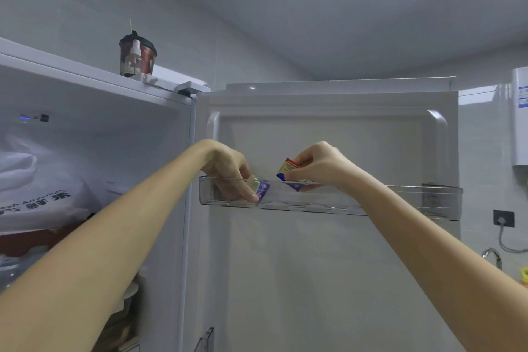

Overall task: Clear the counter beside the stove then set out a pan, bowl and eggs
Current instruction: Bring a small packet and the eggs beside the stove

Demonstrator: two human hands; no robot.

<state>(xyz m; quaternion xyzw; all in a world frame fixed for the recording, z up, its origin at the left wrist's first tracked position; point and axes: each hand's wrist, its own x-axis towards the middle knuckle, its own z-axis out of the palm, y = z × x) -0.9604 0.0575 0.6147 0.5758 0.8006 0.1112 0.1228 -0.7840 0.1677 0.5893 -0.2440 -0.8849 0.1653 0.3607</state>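
Note:
The fridge stands open and both my arms reach up to the clear top shelf (414,198) of its door. My left hand (231,171) dips into the shelf's left end and pinches a small blue and white packet (262,191) against a pale lump. My right hand (320,167) hovers just over the shelf rim, pinching a small yellow packet (287,169) with a red top and blue base. Another blue packet (295,186) lies in the shelf below it. No pan, bowl or eggs are in view.
The fridge interior (94,151) on the left holds a white printed bag (40,194) and containers lower down. A dark cup and a spray bottle (137,56) stand on the fridge top. At the far right are a white water heater (520,120), a wall socket (503,218) and a tap (493,256).

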